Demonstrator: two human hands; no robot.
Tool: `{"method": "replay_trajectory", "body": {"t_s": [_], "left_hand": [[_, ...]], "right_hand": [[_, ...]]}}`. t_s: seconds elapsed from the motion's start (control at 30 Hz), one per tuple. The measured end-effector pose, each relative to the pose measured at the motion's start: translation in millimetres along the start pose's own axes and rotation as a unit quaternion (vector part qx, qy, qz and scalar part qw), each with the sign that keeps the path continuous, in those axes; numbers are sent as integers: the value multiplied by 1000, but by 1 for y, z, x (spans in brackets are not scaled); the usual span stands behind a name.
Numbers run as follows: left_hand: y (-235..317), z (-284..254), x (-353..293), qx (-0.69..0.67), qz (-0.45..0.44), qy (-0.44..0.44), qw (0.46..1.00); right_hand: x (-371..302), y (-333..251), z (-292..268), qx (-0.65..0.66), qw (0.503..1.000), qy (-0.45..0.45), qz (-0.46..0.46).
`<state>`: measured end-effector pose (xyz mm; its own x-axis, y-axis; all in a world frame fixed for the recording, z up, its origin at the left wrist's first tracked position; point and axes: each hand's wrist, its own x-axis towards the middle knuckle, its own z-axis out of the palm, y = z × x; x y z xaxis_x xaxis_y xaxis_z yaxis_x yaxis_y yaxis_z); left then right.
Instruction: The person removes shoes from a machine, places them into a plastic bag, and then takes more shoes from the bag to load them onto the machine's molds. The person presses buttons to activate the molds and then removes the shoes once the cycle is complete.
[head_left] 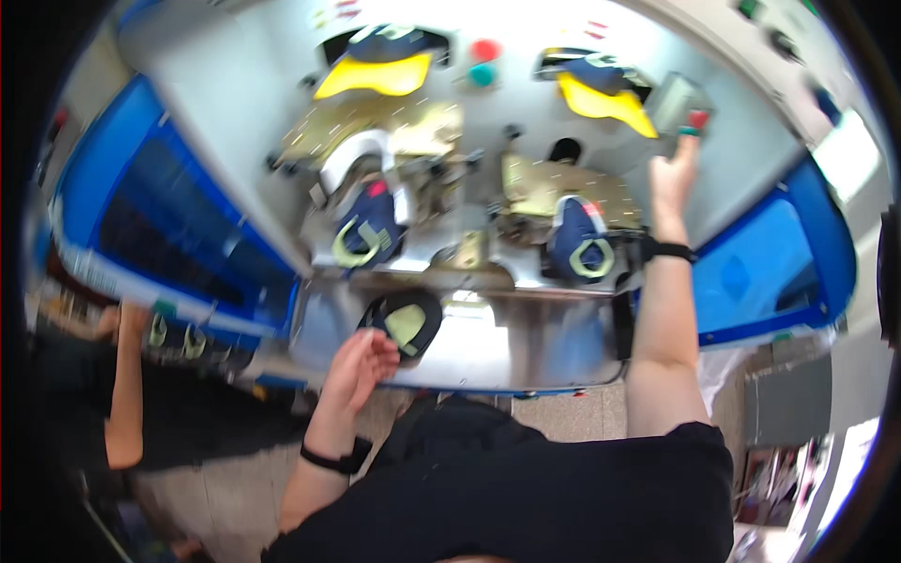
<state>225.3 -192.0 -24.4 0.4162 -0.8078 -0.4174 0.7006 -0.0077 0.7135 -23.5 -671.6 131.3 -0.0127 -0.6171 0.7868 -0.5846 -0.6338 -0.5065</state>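
My right arm (664, 319) stretches forward to a grey control box (678, 101) at the far right. My right hand (671, 183) has its fingers extended at the box's green button (690, 130), just below a red button (698, 118); the thumb is apart. Lower down, my left hand (357, 371) has loosely bent fingers over the edge of a dark piece with a light-green inside (405, 324), like a shoe upper. Whether it touches the piece cannot be told. Two navy pieces with pale-green rims, a left one (368, 230) and a right one (580, 246), sit on the machine.
Two yellow-and-navy pieces (375, 75) (605, 98) are at the machine's back. Brassy metal plates (427, 127) stand before them, and red and green round buttons (484, 51) lie between. Blue side panels (178, 216) (765, 267) flank it. Another person's arm (126, 394) is at left.
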Motion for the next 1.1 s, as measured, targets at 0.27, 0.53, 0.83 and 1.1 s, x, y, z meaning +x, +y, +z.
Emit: {"method": "replay_trajectory", "body": {"t_s": [0.27,0.53,0.83,1.1], "left_hand": [[14,-82,19,19,137,311,940],[33,-30,30,91,164,132,973],[13,-84,34,118,101,171,973],[10,-81,64,198,120,122,965]], "right_hand": [[-228,-183,-19,298,886,-270,-229],[-297,-271,90,110,868,-414,-251],[-244,-257,-31,283,926,-241,-68],[-350,-140,-114,24,919,-386,-80]]}}
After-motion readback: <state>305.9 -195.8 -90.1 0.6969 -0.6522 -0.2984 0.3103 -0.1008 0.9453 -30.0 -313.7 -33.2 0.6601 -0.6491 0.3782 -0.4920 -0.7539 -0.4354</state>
